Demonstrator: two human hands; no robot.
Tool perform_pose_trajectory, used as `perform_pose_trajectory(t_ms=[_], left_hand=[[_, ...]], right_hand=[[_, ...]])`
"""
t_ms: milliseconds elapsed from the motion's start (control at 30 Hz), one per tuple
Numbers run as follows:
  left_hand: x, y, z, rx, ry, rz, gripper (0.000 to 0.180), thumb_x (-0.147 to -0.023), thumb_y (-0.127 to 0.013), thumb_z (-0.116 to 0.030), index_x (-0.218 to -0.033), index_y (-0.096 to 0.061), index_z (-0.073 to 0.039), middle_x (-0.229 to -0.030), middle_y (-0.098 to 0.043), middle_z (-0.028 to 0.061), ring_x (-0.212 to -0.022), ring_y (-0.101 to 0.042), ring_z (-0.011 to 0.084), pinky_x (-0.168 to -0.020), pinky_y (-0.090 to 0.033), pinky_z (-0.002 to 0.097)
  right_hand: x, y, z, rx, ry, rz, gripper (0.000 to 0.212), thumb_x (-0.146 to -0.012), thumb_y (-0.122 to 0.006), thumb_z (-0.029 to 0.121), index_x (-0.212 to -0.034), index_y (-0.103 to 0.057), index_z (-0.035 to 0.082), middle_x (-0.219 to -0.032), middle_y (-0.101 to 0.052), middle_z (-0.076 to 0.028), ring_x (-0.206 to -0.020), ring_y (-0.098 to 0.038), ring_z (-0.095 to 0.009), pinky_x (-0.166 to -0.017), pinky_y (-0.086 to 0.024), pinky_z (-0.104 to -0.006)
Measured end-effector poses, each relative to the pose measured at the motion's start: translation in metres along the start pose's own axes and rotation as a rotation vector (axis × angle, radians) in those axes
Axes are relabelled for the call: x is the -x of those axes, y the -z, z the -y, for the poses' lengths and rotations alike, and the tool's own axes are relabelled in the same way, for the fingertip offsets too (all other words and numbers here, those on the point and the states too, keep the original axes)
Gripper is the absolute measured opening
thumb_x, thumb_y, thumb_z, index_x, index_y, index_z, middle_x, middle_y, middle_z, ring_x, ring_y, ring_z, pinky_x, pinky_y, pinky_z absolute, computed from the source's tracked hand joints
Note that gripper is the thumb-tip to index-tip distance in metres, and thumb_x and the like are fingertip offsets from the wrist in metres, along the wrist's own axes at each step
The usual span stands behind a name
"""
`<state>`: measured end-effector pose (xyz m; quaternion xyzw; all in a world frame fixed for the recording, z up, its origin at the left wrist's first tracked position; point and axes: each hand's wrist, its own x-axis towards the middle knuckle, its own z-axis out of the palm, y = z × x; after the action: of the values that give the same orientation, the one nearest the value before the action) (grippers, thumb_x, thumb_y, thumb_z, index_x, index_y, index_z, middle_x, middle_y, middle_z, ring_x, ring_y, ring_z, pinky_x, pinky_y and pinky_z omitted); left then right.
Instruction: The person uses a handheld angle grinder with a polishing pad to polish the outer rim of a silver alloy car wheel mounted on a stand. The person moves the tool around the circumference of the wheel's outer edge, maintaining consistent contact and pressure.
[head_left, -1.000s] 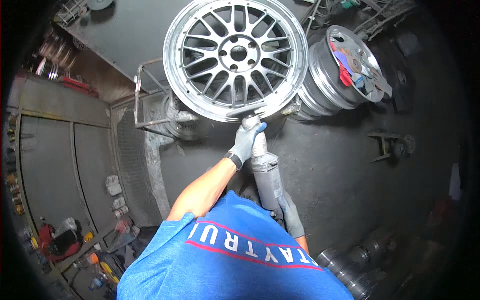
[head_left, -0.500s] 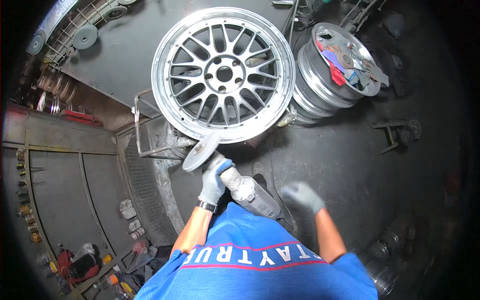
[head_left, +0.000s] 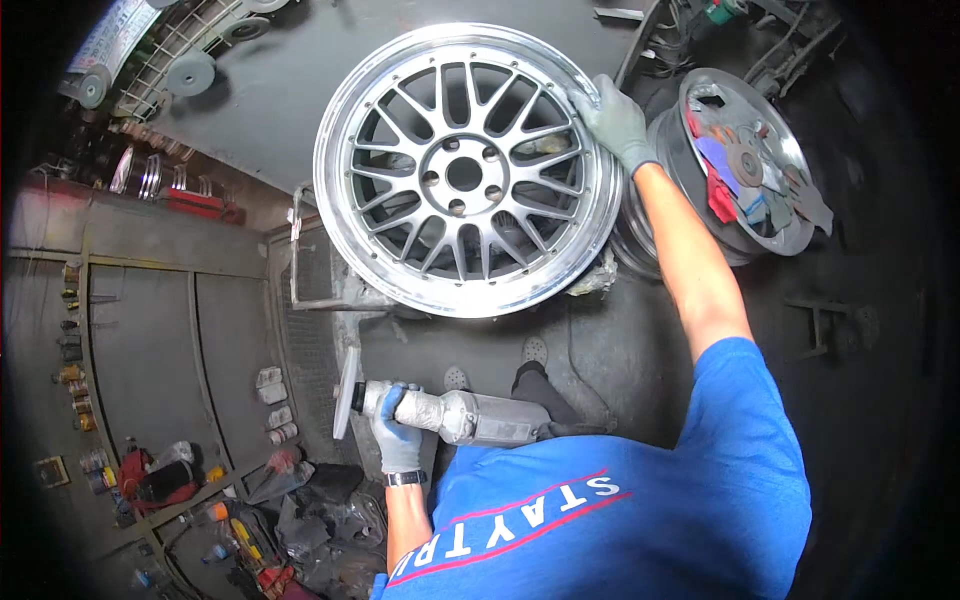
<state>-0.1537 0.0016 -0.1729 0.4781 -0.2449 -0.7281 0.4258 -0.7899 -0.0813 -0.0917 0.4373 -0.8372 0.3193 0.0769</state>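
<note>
At the wheel, 1 gloved hand on the rim and 1 on the grinder

Straight ahead of the person, a mesh-spoke alloy wheel (head_left: pixel 470 148) with 5 bolt holes sits face up beside a tubular metal frame (head_left: pixel 296 250). The right hand (head_left: pixel 612 122), in a grey glove, lies on the wheel's upper right edge; its fingers reach over the bright lip, and I cannot tell how far they curl behind it. Lower down, the left hand (head_left: pixel 398 432) has its fingers wrapped round the pale wrapped neck of an angle grinder (head_left: pixel 490 418). The tool lies across the front of the blue T-shirt (head_left: pixel 620 510), its disc (head_left: pixel 346 393) seen nearly edge-on and apart from the wheel.

To the right, another wheel (head_left: pixel 790 238), tilted open side up, serves as a bowl: inside are a red cloth (head_left: pixel 718 198), a purple piece (head_left: pixel 715 160), a round grey disc and grey gloves (head_left: pixel 805 200), 1 hanging over the edge. At upper left, round wheels (head_left: pixel 191 74) hang on a wire rack (head_left: pixel 190 45). Lower left, a clear plastic bag (head_left: pixel 282 475) holds something reddish, too blurred to name.
</note>
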Motion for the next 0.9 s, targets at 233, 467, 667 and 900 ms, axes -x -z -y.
perform_pose_trajectory(t_ms=[233, 467, 667, 900], left_hand=[[0.010, 0.011, -0.017, -0.009, -0.011, -0.001, 0.025, -0.099, -0.070, -0.021, -0.112, -0.072, 0.000, -0.105, -0.074, 0.0161, -0.101, -0.074, 0.0312, -0.100, -0.060, 0.0485], [-0.018, 0.047, -0.021, -0.292, -0.253, 0.241, 0.019, -0.101, -0.068, -0.011, -0.116, -0.072, 0.000, -0.113, -0.074, 0.0153, -0.108, -0.074, 0.0292, -0.103, -0.060, 0.0477], [-0.049, 0.042, -0.036, -0.556, -0.452, 0.511, 0.020, -0.099, -0.069, 0.006, -0.115, -0.079, -0.002, -0.116, -0.075, 0.0117, -0.110, -0.073, 0.0225, -0.101, -0.060, 0.0391], [-0.075, 0.025, -0.028, -0.600, -0.339, 0.586, 0.022, -0.098, -0.071, 0.003, -0.117, -0.076, -0.005, -0.108, -0.072, 0.0101, -0.103, -0.072, 0.0229, -0.096, -0.061, 0.0396]], right_hand=[[0.036, -0.004, -0.001, -0.087, -0.130, -0.032, 0.051, -0.104, -0.064, 0.058, -0.116, -0.064, 0.008, -0.105, -0.076, -0.031, -0.104, -0.071, -0.053, -0.088, -0.055, -0.0614], [0.184, -0.055, 0.006, -0.268, -0.472, -0.337, 0.054, -0.106, -0.067, 0.049, -0.127, -0.064, -0.001, -0.112, -0.075, -0.033, -0.109, -0.072, -0.051, -0.093, -0.054, -0.0558], [0.309, -0.060, 0.050, -0.262, -0.430, -0.200, 0.050, -0.107, -0.068, 0.047, -0.116, -0.066, -0.001, -0.108, -0.075, -0.032, -0.107, -0.074, -0.048, -0.091, -0.056, -0.0542], [0.578, 0.020, 0.189, -0.805, -0.747, 0.838, 0.074, -0.107, -0.069, 0.050, -0.156, -0.054, -0.004, -0.152, -0.064, -0.020, -0.142, -0.060, -0.028, -0.119, -0.046, -0.0414]])
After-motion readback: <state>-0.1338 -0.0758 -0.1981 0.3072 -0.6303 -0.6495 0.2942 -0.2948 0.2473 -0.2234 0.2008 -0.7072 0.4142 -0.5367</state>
